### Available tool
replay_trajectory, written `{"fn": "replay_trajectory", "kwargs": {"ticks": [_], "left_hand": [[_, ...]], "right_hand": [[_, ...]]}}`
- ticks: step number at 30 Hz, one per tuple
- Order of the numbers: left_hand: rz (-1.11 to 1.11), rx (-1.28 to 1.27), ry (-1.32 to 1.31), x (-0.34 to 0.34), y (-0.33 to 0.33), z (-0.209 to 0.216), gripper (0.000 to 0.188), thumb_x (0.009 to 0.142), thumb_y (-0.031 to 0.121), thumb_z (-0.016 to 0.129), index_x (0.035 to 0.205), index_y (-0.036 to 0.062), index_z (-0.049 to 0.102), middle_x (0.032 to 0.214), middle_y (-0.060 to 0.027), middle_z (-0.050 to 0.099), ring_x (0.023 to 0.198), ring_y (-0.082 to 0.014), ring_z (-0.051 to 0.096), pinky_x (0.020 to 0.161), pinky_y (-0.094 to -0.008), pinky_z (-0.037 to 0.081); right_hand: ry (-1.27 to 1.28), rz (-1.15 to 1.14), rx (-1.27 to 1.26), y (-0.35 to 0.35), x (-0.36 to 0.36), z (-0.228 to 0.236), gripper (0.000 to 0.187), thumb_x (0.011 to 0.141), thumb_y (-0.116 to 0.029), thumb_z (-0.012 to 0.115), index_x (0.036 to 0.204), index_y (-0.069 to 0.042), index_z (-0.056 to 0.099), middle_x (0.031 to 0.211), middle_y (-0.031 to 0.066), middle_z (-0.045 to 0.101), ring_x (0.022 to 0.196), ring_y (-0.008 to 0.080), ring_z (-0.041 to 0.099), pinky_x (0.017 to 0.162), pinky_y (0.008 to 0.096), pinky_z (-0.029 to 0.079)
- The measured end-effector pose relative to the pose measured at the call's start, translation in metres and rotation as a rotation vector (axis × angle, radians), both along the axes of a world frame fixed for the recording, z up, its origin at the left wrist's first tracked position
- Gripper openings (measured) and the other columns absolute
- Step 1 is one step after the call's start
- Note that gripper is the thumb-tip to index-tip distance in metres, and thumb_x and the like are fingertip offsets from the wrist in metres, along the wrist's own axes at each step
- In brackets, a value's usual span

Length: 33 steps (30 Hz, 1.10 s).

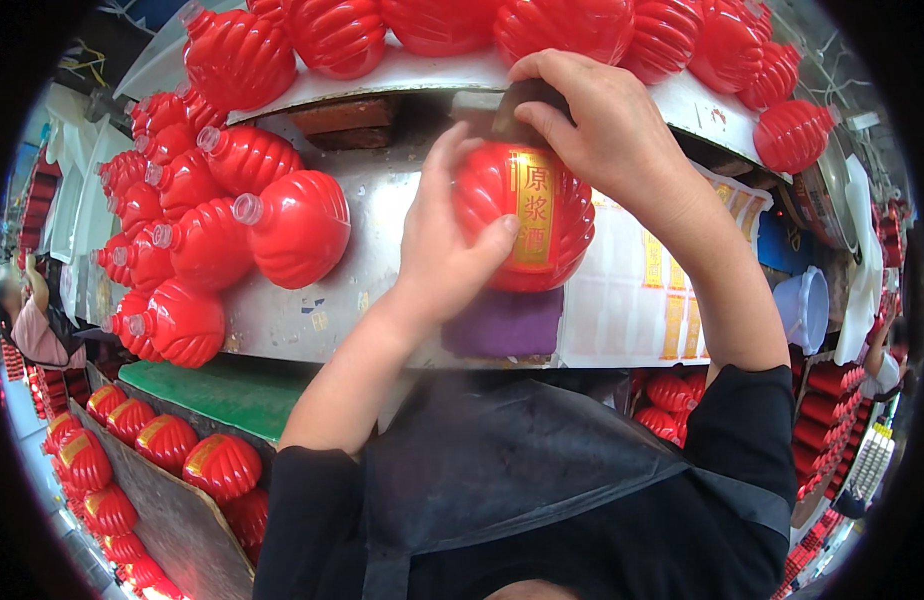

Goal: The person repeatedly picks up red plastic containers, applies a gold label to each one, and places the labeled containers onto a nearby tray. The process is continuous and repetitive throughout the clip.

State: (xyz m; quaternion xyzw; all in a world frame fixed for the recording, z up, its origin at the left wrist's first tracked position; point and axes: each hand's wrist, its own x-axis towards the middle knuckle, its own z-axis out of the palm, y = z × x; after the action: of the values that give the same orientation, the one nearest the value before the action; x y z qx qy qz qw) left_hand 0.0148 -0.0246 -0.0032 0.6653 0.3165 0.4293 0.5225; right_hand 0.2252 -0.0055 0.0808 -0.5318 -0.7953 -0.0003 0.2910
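A round, ribbed red plastic bottle (575,235) with an upright gold label (534,208) sits on a purple cloth (502,325) in front of me. My left hand (447,235) steadies its left side, the thumb pressed to the front beside the label and the fingers along the flank. Above the label's upper end, my right hand (592,110) is curled, thumb and forefinger pinched around a small dark, flat-looking piece (527,105) whose kind I cannot make out. The bottle's far side and neck are hidden.
Unlabelled red bottles (302,230) crowd the table's left part, and more line a raised white shelf (412,75) at the back. Right of the cloth lie label sheets (612,300). A pale bucket (804,310) stands at far right. Labelled bottles (222,467) fill the lower left.
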Motion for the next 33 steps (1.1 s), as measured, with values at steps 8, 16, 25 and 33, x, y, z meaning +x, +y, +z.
{"fn": "replay_trajectory", "kwargs": {"ticks": [8, 16, 25, 33], "left_hand": [[-0.128, -0.335, -0.204, -0.005, 0.014, 0.006, 0.048, 0.113, 0.033, 0.039, 0.149, 0.0017, 0.044, 0.142, -0.0124, 0.055, 0.135, -0.0205, 0.052, 0.117, -0.0363, 0.038], [-0.072, -0.224, -0.017, 0.007, 0.029, 0.01, 0.055, 0.095, 0.035, 0.076, 0.128, 0.0, 0.05, 0.124, -0.0135, 0.06, 0.119, -0.0188, 0.057, 0.105, -0.0356, 0.048], [-0.104, -0.236, -0.02, 0.011, 0.025, 0.024, 0.086, 0.078, 0.025, 0.086, 0.146, -0.0005, 0.041, 0.139, -0.0199, 0.056, 0.133, -0.0261, 0.054, 0.113, -0.0393, 0.045], [-0.16, -0.208, 0.016, 0.009, 0.022, 0.044, 0.088, 0.075, 0.019, 0.084, 0.152, 0.0021, 0.044, 0.146, -0.0161, 0.056, 0.138, -0.0256, 0.053, 0.115, -0.0393, 0.044]], "right_hand": [[-0.107, 0.431, 0.322, -0.081, -0.035, -0.024, 0.03, 0.076, -0.007, 0.075, 0.106, -0.01, 0.078, 0.101, 0.0087, 0.074, 0.09, 0.0241, 0.075, 0.076, 0.0353, 0.063], [0.401, -0.165, 0.137, -0.046, 0.006, -0.04, 0.025, 0.095, -0.01, 0.069, 0.119, -0.001, 0.069, 0.104, 0.0166, 0.075, 0.094, 0.0351, 0.074, 0.082, 0.0386, 0.058], [0.419, 0.038, -0.115, -0.034, 0.012, -0.003, 0.029, 0.094, -0.004, 0.072, 0.123, 0.0, 0.07, 0.108, 0.0121, 0.076, 0.098, 0.0178, 0.073, 0.087, 0.0298, 0.058], [0.194, 0.094, 0.115, -0.041, -0.006, 0.001, 0.028, 0.088, -0.008, 0.073, 0.116, -0.006, 0.07, 0.1, 0.0156, 0.072, 0.09, 0.0361, 0.073, 0.075, 0.0419, 0.059]]}}
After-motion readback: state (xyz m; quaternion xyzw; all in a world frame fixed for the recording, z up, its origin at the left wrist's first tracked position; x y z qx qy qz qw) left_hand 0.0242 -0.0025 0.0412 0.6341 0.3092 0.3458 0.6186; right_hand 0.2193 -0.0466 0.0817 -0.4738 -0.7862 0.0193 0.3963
